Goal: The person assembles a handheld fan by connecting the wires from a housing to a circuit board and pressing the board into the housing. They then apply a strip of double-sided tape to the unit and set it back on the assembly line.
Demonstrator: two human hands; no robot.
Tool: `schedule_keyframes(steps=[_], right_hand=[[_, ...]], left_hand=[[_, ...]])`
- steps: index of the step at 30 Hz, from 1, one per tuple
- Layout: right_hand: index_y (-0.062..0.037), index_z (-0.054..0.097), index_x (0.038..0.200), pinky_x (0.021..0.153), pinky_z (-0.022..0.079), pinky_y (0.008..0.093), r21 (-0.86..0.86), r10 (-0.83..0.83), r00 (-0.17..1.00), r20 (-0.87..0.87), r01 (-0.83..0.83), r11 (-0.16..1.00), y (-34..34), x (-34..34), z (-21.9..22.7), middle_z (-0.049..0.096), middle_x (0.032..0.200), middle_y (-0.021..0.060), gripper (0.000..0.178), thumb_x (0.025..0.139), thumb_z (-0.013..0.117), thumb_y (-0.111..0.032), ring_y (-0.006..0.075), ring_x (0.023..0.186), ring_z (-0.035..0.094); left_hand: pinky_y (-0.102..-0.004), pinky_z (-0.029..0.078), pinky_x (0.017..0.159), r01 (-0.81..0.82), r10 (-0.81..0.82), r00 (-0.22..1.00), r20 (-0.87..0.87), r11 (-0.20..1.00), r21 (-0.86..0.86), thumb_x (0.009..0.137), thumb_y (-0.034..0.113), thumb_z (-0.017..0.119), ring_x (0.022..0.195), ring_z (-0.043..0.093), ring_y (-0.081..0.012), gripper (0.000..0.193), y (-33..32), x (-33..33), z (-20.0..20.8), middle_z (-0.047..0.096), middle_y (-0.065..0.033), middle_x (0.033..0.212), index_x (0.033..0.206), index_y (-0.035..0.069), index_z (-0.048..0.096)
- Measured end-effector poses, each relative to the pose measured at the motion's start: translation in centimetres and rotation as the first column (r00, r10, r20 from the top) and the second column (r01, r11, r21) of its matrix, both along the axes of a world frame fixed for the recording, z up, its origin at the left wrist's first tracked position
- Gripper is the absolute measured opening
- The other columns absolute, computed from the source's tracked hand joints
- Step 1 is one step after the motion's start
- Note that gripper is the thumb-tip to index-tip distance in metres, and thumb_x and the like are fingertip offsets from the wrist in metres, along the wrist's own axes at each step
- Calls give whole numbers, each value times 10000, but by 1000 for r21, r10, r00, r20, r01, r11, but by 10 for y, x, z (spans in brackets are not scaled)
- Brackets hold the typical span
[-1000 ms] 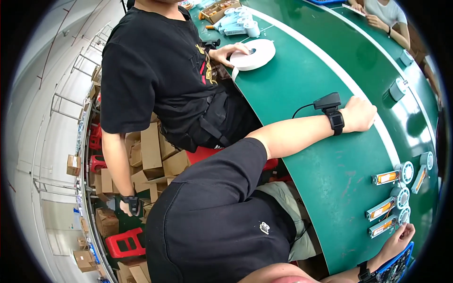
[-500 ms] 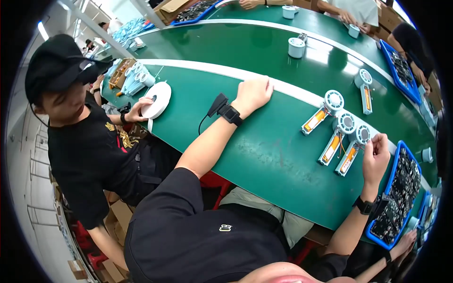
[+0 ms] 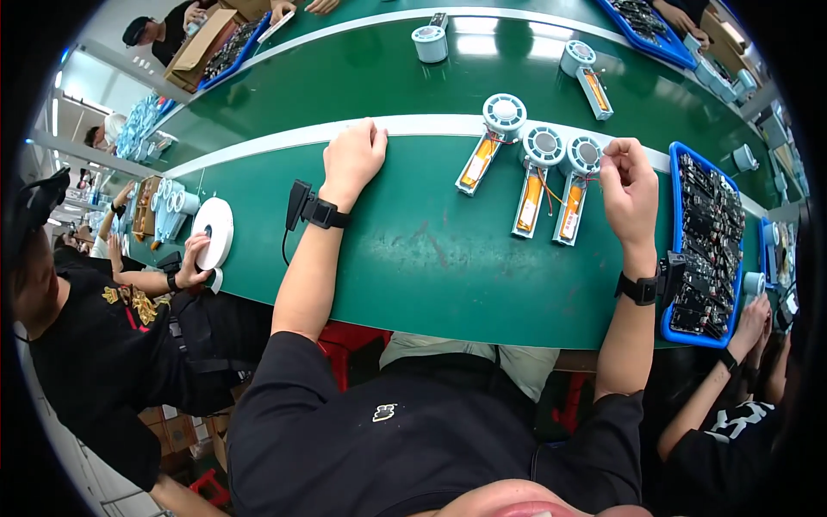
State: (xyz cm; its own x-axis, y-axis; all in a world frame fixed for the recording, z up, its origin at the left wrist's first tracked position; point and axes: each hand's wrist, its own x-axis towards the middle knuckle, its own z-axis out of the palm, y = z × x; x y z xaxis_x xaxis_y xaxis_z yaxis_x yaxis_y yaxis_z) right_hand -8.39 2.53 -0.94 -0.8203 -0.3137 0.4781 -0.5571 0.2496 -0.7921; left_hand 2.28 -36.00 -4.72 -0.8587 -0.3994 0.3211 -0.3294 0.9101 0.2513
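My left hand [image 3: 355,159] is closed in a loose fist at the white strip along the far edge of the green table, with nothing visible in it. Three light-blue handheld fan bodies lie to its right: a left one [image 3: 504,112], a middle one [image 3: 544,146] and a right one [image 3: 585,153]. Each has a round grille head and an open handle showing an orange battery and thin red wires. Beside the right fan body's head is my right hand [image 3: 631,194], its fingers curled in. Whether they pinch anything is hidden.
A blue tray [image 3: 668,293] of black circuit boards stands right of my right hand. Across the strip are another open fan body [image 3: 594,90] and a light-blue round housing [image 3: 430,45]. At left, a person's hand holds a white tape roll [image 3: 215,234]. Another co-worker sits at right.
The view has turned right, so the table things appear further left. Both my hands keep much the same closed pose, the right one still by the right fan body.
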Motion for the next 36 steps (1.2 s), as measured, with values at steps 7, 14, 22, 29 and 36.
schedule_keyframes(steps=[7, 14, 22, 29, 36], right_hand=[[-24, 650, 1104, 528, 371, 200, -181, 46, 971, 233, -3, 983, 30, -40, -11, 639, 799, 9, 123, 1024, 574, -78, 44, 600, 502], [-24, 659, 1172, 523, 344, 180, -199, 79, 980, 182, -41, 979, 19, -76, 0, 652, 814, 20, 186, 1019, 595, -106, 26, 584, 480], [39, 653, 1182, 862, 528, 390, 618, -380, 916, -127, 373, 692, 28, -186, -29, 720, 1076, 229, 643, 927, 643, -550, 320, 975, 697], [69, 691, 1120, 932, 494, 467, 736, -399, 903, -161, 379, 561, 110, -253, -58, 702, 1088, 297, 764, 942, 518, -653, 433, 1095, 667], [-29, 623, 928, 502, 357, 254, 410, 49, 990, 135, -101, 906, 0, -98, 46, 486, 641, -2, 364, 1066, 528, -352, 82, 525, 456]], left_hand=[[-527, 552, 680, 0, -1, 1000, 9, 999, 44, 950, 333, 596, 781, 695, -405, 282, -3, -1, -9, 714, -169, 826, 872, 68, 650], [-520, 562, 691, 21, -21, 999, -32, 1000, 18, 956, 352, 587, 808, 707, -394, 280, -11, 3, -12, 729, -160, 857, 918, 93, 684], [-520, 573, 703, 25, -26, 999, -45, 1000, -19, 966, 362, 553, 825, 713, -396, 307, -10, -2, -12, 734, -161, 867, 963, 87, 691], [-520, 575, 725, 100, -97, 995, -28, 989, 109, 884, 237, 512, 847, 723, -404, 289, 10, -11, -4, 737, -193, 876, 914, 49, 730], [-442, 556, 756, 290, -189, 935, -300, 894, 342, 849, 348, 752, 827, 690, -315, 265, 7, 34, 45, 713, -102, 869, 918, 99, 690]])
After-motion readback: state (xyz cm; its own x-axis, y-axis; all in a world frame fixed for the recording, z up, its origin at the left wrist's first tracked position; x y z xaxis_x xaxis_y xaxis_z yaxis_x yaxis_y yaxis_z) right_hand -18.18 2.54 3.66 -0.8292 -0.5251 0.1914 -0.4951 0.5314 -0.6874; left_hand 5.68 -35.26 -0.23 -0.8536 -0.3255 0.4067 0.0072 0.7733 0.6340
